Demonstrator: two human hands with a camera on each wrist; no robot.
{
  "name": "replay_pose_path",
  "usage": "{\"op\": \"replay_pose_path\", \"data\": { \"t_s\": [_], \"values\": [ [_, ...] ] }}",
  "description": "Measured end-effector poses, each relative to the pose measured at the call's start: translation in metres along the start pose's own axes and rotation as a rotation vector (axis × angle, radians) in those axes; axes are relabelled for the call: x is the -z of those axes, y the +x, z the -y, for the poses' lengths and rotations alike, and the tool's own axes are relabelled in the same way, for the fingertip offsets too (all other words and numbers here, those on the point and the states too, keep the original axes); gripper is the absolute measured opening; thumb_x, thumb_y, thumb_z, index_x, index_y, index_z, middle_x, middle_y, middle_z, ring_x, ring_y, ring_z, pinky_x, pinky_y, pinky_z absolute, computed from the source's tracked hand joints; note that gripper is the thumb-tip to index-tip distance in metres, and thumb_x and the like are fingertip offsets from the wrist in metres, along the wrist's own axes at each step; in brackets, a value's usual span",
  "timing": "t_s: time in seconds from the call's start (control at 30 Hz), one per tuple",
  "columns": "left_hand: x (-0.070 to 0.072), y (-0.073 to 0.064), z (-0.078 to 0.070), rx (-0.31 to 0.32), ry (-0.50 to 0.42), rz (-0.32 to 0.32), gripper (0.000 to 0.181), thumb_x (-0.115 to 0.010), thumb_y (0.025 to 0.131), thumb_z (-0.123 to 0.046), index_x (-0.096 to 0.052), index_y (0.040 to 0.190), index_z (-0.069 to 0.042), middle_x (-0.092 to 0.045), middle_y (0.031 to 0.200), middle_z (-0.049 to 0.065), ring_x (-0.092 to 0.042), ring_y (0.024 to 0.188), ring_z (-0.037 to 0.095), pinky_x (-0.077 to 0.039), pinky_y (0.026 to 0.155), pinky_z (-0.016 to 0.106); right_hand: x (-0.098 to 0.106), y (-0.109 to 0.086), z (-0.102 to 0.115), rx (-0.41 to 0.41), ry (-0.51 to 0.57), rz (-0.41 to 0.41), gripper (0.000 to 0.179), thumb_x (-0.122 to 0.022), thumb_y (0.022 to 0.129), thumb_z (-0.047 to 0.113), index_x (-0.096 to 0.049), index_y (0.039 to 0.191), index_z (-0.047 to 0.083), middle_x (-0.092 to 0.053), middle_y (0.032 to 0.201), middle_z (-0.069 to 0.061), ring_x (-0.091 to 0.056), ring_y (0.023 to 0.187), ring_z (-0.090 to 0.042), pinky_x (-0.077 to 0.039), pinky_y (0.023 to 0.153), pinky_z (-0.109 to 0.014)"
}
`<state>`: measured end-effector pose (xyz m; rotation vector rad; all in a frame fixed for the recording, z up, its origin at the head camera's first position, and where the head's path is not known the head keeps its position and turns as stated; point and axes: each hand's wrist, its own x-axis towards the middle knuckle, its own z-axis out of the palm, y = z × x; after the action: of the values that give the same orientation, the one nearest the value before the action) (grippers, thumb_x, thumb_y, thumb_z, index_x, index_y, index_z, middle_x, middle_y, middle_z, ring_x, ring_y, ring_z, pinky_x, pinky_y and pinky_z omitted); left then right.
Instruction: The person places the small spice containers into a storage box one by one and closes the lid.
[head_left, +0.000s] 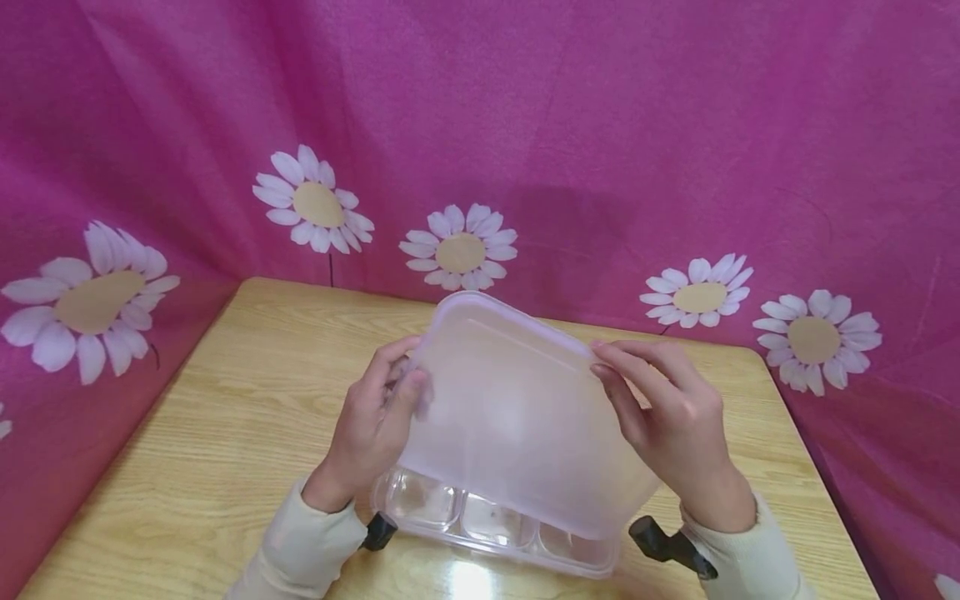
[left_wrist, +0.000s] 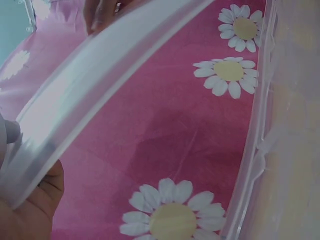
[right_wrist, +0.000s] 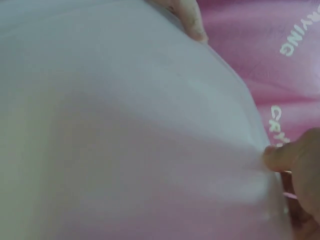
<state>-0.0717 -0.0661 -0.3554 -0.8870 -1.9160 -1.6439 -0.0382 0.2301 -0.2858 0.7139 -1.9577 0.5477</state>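
Observation:
A translucent pale-pink plastic lid [head_left: 517,417] stands tilted above a clear compartmented food container [head_left: 491,525]. My left hand [head_left: 371,425] holds the lid's left edge, thumb on the near face and fingers behind. On the opposite side, my right hand [head_left: 671,417] pinches the upper right rim between thumb and fingers. The lid hides the container's rear part; several front compartments show below it. In the left wrist view, the lid's raised rim [left_wrist: 75,95] runs up from the left hand. The lid's broad face [right_wrist: 140,120] fills most of the right wrist view.
The container sits on a light wood-grain table [head_left: 247,400], near its front. A magenta cloth [head_left: 570,125] with white daisies hangs behind and along both sides. Black wrist mounts [head_left: 660,542] stick out from the sleeves close to the container.

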Motion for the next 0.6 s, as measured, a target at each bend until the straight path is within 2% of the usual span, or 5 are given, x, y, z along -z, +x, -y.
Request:
{"op": "replay_pose_path", "data": {
  "t_s": [0.1, 0.2, 0.4, 0.5, 0.6],
  "values": [
    [0.002, 0.001, 0.004, 0.099, 0.02, -0.02, 0.034, -0.053, 0.102, 0.005, -0.053, 0.136, 0.002, -0.061, 0.078, 0.008, -0.055, 0.068, 0.005, -0.048, 0.062, 0.02, 0.002, -0.008, -0.011, -0.074, -0.015, 0.078, 0.037, -0.064, 0.103, 0.035, -0.078, 0.11, 0.001, -0.075, 0.099, -0.018, -0.07, 0.089, -0.032, -0.041, 0.108, -0.007],
    [0.004, 0.002, 0.007, 0.194, 0.022, -0.041, 0.034, -0.051, 0.104, 0.003, -0.053, 0.137, 0.001, -0.061, 0.079, 0.009, -0.055, 0.068, 0.004, -0.048, 0.063, 0.021, 0.003, -0.018, -0.02, -0.161, -0.018, 0.135, 0.032, -0.07, 0.098, 0.028, -0.076, 0.116, 0.002, -0.074, 0.106, -0.019, -0.068, 0.099, -0.034, -0.037, 0.109, -0.005],
    [0.007, 0.003, 0.011, 0.278, -0.015, -0.061, 0.033, -0.047, 0.107, -0.002, -0.049, 0.14, 0.003, -0.059, 0.08, 0.006, -0.056, 0.066, 0.006, -0.048, 0.063, 0.022, 0.005, -0.033, -0.03, -0.365, -0.063, 0.18, 0.048, -0.082, 0.08, 0.006, -0.07, 0.127, 0.006, -0.07, 0.117, -0.017, -0.063, 0.101, -0.027, -0.041, 0.079, -0.015],
    [0.007, 0.004, 0.012, 0.307, -0.059, -0.071, 0.034, -0.045, 0.108, -0.002, -0.046, 0.141, 0.005, -0.057, 0.081, -0.001, -0.055, 0.065, 0.005, -0.048, 0.063, 0.022, 0.006, -0.038, -0.033, -0.504, -0.07, 0.183, 0.055, -0.082, 0.083, 0.007, -0.063, 0.134, 0.004, -0.068, 0.12, -0.018, -0.062, 0.091, -0.014, -0.04, 0.072, -0.012],
    [0.006, 0.005, 0.013, 0.339, -0.098, -0.08, 0.035, -0.043, 0.108, -0.002, -0.044, 0.142, 0.006, -0.056, 0.082, -0.006, -0.056, 0.064, 0.005, -0.049, 0.062, 0.022, 0.008, -0.043, -0.033, -0.7, -0.043, 0.22, 0.059, -0.079, 0.089, 0.014, -0.055, 0.143, 0.008, -0.068, 0.121, -0.017, -0.058, 0.08, 0.007, -0.043, 0.069, -0.004]
  ]
}}
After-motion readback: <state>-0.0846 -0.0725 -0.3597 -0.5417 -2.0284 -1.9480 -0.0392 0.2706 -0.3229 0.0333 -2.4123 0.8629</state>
